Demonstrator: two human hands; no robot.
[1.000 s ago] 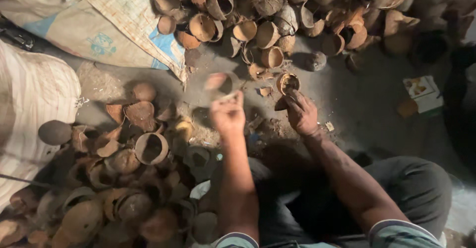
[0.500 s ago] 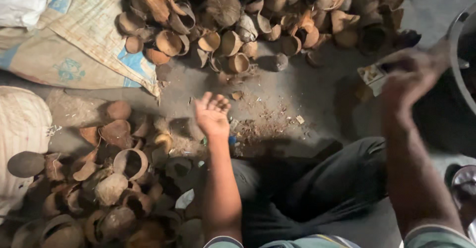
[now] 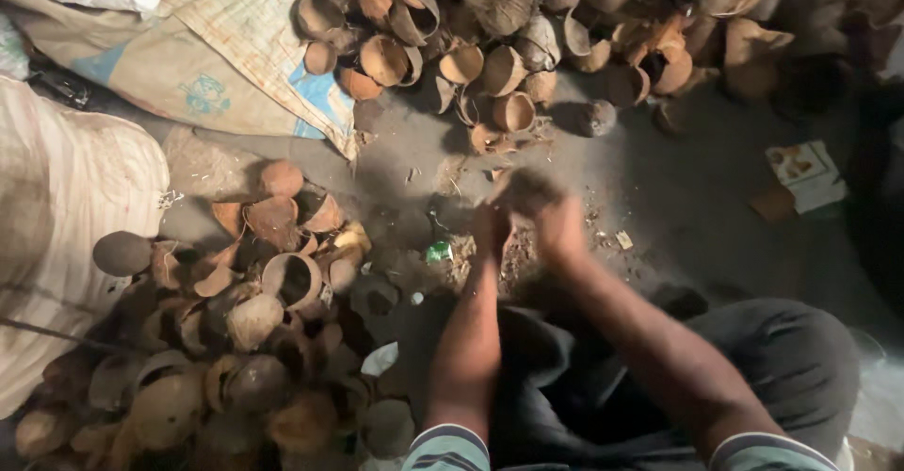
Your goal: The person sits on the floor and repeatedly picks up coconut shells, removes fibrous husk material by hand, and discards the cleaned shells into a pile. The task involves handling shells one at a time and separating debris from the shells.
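My left hand (image 3: pixel 492 231) and my right hand (image 3: pixel 562 228) meet over the grey floor in front of my knees. Between their fingertips is a brown coconut shell (image 3: pixel 527 188), blurred by motion, and both hands seem to grip it. Loose husk crumbs (image 3: pixel 513 259) lie on the floor just under the hands. A pile of coconut shell halves (image 3: pixel 499 47) sits beyond the hands, and a second pile of shells (image 3: pixel 235 339) lies to my left.
A woven sack (image 3: pixel 217 66) is spread at the top left and a pale filled sack (image 3: pixel 66 207) lies along the left edge. A small printed box (image 3: pixel 800 170) rests on the floor at the right. My grey-trousered knee (image 3: pixel 753 358) fills the lower right.
My right hand has swung back from the box at the right to the middle. My left hand, open before, now closes against the shell with it. The view has shifted.
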